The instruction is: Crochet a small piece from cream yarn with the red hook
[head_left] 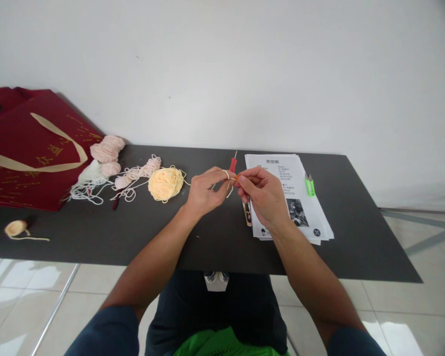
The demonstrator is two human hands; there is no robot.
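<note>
Pale yellow yarn point(230, 191) is looped round the fingers of my left hand point(207, 190), which is closed on it, and a short end hangs down. My right hand point(261, 193) meets it fingertip to fingertip above the table. Pinched in the right fingers is a thin orange crochet hook point(237, 177), mostly hidden by them; its tip is at the yarn. From the left hand a strand runs back to the yellow yarn ball point(165, 184). Just beyond the hands lies a red-handled tool with a thin metal tip point(233, 164).
Printed sheets point(270, 210) lie under and beside my right hand, with green thread snips point(310, 185) on them. Pink yarn point(107, 148) and tangled white yarn point(91, 180) lie by a dark red bag point(33, 148). A small cream crocheted piece point(16, 228) sits at the table's left.
</note>
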